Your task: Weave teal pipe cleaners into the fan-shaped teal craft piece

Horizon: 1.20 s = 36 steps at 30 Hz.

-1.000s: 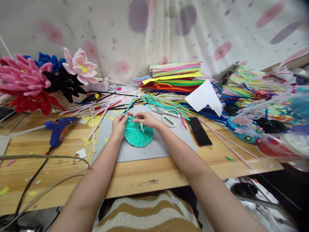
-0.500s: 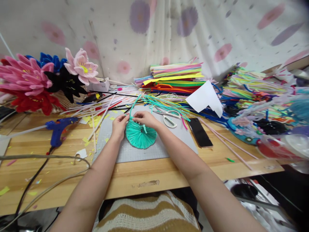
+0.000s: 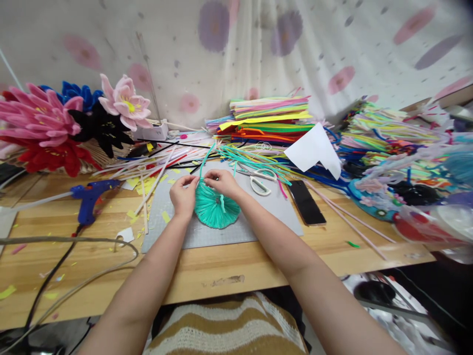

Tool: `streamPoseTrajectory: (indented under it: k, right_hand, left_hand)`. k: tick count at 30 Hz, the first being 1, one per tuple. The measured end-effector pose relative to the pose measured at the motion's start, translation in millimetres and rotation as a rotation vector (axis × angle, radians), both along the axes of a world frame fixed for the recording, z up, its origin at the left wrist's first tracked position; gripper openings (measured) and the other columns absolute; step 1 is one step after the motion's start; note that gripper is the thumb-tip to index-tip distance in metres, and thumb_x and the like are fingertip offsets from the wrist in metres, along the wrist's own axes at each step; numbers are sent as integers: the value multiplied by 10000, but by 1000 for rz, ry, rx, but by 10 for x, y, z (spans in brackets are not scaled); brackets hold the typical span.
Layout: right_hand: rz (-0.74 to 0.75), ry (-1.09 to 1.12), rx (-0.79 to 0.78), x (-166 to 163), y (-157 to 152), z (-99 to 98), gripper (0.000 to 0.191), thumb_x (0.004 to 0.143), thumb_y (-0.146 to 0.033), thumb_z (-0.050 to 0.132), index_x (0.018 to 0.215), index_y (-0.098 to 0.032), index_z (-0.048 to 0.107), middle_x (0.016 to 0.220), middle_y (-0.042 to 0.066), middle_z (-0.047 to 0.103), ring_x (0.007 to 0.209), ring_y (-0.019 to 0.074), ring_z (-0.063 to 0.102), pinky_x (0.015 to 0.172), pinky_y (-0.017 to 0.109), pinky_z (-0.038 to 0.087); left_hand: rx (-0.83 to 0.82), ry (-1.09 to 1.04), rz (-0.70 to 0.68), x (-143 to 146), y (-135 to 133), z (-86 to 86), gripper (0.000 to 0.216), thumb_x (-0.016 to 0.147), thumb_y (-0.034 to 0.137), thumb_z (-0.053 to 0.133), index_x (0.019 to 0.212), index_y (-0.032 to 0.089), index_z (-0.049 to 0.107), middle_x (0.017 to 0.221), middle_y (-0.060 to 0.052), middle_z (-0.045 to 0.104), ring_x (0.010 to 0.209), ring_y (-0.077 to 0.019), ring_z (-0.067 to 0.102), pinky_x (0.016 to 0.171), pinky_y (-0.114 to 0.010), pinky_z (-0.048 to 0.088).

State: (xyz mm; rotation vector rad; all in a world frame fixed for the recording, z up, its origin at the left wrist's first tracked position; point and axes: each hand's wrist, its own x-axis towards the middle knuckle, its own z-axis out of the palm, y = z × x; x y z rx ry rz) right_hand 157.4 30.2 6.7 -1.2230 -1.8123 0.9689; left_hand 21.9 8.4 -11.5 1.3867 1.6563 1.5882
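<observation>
A round, ribbed disc of teal pipe cleaners [image 3: 216,212] lies over the grey cutting mat [image 3: 273,222], a short curled end standing at its middle. At the disc's upper left edge, my left hand [image 3: 184,196] pinches the rim with thumb and forefinger. My right hand [image 3: 222,184] is closed on the upper rim just beside it, covering part of the disc. One teal strand [image 3: 207,160] rises from between the hands toward the back. The exact spot where the fingertips grip is partly hidden.
White-handled scissors [image 3: 260,180] and a black phone [image 3: 306,202] lie to the right. A blue glue gun [image 3: 90,199] with its cord is at left. Loose teal pipe cleaners [image 3: 254,162] and stacked coloured ones [image 3: 273,121] fill the back. Fuzzy flowers [image 3: 40,116] stand far left.
The disc has shifted and turned slightly, its curled middle end now hanging downward. Both hands stay at the upper rim with small finger movements.
</observation>
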Motion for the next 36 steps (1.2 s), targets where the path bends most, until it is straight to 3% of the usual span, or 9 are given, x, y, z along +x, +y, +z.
streamPoseTrajectory:
  k: [6, 10, 21, 26, 30, 36]
  right_hand:
    - [25, -52, 113, 9, -23, 52, 109, 726, -170, 541, 759, -143, 641, 701, 3, 638, 685, 99, 561, 671, 209, 397]
    - [41, -63, 142, 30, -8, 41, 120, 732, -159, 537, 772, -147, 650, 717, 5, 645, 705, 103, 569, 694, 217, 404]
    - [-83, -16, 20, -50, 6, -99, 128, 721, -264, 590, 763, -157, 647, 692, 7, 660, 662, 112, 593, 666, 226, 437]
    - [-85, -15, 72, -19, 14, -128, 112, 700, -242, 591, 757, -163, 647, 711, -10, 653, 692, 107, 579, 681, 215, 422]
    - [-105, -42, 30, -28, -8, -120, 121, 704, -246, 568, 719, -157, 648, 642, -14, 637, 646, 108, 573, 641, 209, 416]
    - [-150, -91, 58, -104, -78, -112, 117, 690, -209, 564, 728, -158, 663, 723, 0, 667, 728, 130, 593, 691, 216, 422]
  left_hand:
    - [-21, -109, -74, 39, -58, 58, 207, 654, 334, 648, 757, 163, 702, 756, -40, 690, 727, -175, 620, 733, -293, 459]
    - [-107, -376, -159, 75, -29, 45, 270, 562, 323, 725, 759, 141, 698, 738, -47, 689, 697, -166, 611, 701, -286, 460]
    - [-260, -886, -286, 128, 24, -9, 320, 449, 295, 784, 685, 139, 635, 603, -1, 637, 543, -109, 569, 578, -238, 442]
    - [-318, -888, -333, 125, 15, 19, 328, 462, 323, 775, 682, 137, 619, 602, -3, 620, 552, -115, 563, 601, -257, 437]
    - [-240, -707, -375, 143, 10, 22, 334, 472, 332, 767, 685, 144, 592, 646, 9, 601, 596, -105, 548, 621, -242, 423]
    - [-178, -540, -222, 237, 52, -59, 338, 494, 320, 747, 626, 171, 474, 614, 40, 532, 626, -104, 526, 640, -237, 409]
